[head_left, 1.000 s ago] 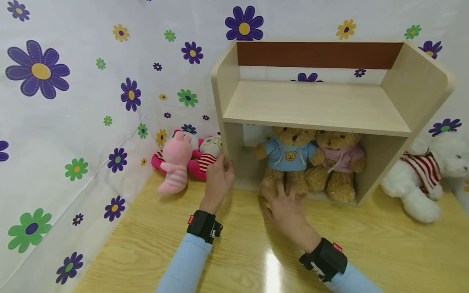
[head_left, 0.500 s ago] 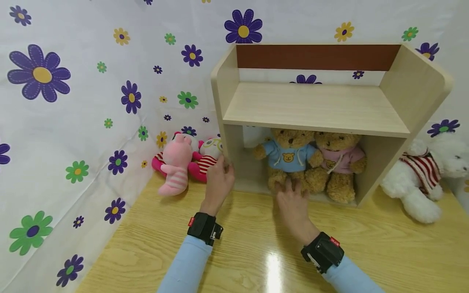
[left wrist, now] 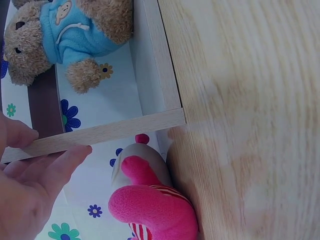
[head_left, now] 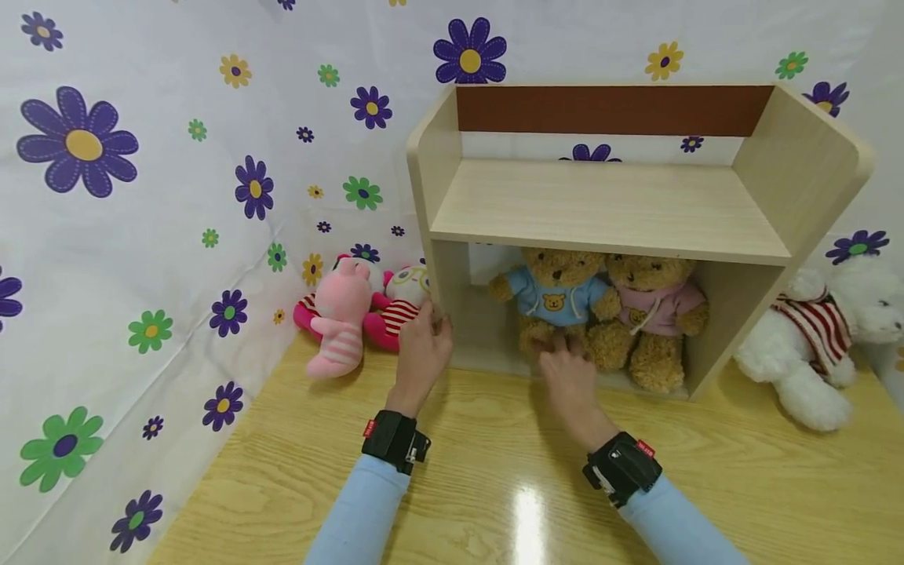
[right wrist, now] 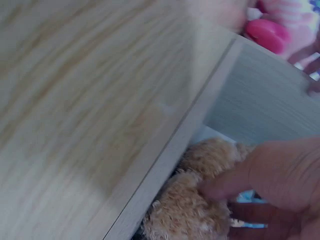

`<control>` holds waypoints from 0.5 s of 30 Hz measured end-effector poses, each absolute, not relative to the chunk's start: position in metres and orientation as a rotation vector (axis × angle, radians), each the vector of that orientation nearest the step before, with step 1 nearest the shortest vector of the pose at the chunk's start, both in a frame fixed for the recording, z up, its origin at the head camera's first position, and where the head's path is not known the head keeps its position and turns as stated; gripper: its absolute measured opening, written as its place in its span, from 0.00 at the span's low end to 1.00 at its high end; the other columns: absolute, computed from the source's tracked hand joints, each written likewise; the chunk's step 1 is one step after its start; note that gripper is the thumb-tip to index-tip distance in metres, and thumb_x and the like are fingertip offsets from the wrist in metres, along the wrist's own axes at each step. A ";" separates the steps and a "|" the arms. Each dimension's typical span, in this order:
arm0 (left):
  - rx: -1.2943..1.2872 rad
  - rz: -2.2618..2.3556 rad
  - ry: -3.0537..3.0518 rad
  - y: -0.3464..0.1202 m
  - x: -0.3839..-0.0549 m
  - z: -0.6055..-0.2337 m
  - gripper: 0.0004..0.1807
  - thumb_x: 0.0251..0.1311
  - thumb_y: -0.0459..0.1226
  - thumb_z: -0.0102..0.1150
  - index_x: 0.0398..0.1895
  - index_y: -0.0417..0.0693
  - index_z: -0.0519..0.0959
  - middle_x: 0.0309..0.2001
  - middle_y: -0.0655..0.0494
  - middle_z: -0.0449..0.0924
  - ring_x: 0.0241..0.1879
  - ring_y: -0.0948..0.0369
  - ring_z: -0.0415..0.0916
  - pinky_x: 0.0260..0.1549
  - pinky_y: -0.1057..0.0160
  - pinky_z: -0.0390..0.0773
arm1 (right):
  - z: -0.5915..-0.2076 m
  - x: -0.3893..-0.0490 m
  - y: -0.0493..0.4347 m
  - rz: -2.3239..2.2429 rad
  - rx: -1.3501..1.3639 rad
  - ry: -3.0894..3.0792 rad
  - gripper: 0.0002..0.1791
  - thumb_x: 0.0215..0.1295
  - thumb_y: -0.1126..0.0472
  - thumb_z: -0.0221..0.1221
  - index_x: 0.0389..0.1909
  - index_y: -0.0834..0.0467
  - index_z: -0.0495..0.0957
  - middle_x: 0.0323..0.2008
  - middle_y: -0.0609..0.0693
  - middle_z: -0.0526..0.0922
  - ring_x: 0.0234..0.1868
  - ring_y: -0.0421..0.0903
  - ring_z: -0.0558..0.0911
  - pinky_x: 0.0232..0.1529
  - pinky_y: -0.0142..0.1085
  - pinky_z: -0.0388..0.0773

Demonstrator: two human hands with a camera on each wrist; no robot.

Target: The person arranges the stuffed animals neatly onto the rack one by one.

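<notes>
My left hand [head_left: 424,345] pinches the front edge of the left side panel of a wooden shelf unit [head_left: 610,196]. In the left wrist view, the thumb lies on one side of that panel [left wrist: 115,131] and the fingers on the other. My right hand [head_left: 569,384] presses on the legs of a brown teddy bear [head_left: 558,302] in a blue hoodie, which sits in the lower compartment. In the right wrist view, its fingers touch the bear's furry legs [right wrist: 185,210]. A second teddy bear [head_left: 653,314] in a pink hoodie sits close beside it on the right.
Left of the shelf, a pink pig plush [head_left: 342,314] leans by a striped plush [head_left: 399,310] with yellow glasses; another lies partly hidden behind the pig. Right of the shelf sits a white plush [head_left: 812,345] in a striped sweater. All stand on a wooden table [head_left: 282,463].
My right hand has moved in against the blue-hoodie bear's legs, and the bear has shifted slightly back into the compartment. My left hand keeps its hold on the panel.
</notes>
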State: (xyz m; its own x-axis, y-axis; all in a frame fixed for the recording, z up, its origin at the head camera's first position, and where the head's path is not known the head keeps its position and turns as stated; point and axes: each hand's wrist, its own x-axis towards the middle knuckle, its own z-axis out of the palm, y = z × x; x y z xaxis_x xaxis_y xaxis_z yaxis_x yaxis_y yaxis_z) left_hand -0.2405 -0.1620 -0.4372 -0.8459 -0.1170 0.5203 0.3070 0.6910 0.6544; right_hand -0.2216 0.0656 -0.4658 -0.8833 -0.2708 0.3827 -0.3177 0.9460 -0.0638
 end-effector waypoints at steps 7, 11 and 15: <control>-0.132 -1.082 -2.361 -0.165 -0.240 -0.440 0.17 0.67 0.30 0.59 0.58 0.36 0.77 0.47 0.35 0.87 0.42 0.44 0.88 0.41 0.46 0.87 | -0.460 -0.209 0.084 0.604 0.670 -2.653 0.16 0.63 0.69 0.66 0.52 0.56 0.87 0.59 0.65 0.81 0.61 0.68 0.79 0.48 0.59 0.82; -0.138 -1.087 -2.362 -0.165 -0.240 -0.440 0.17 0.67 0.30 0.59 0.58 0.37 0.77 0.47 0.35 0.87 0.43 0.44 0.88 0.42 0.46 0.87 | -0.454 -0.199 0.107 0.796 0.658 -2.417 0.09 0.61 0.72 0.63 0.41 0.65 0.88 0.42 0.62 0.88 0.40 0.58 0.89 0.38 0.49 0.86; -0.146 -1.082 -2.364 -0.163 -0.240 -0.438 0.16 0.67 0.29 0.60 0.57 0.36 0.77 0.46 0.36 0.88 0.42 0.44 0.88 0.40 0.47 0.87 | -0.442 -0.189 0.144 0.899 0.434 -2.131 0.08 0.55 0.72 0.59 0.27 0.63 0.86 0.16 0.51 0.82 0.15 0.36 0.75 0.18 0.29 0.72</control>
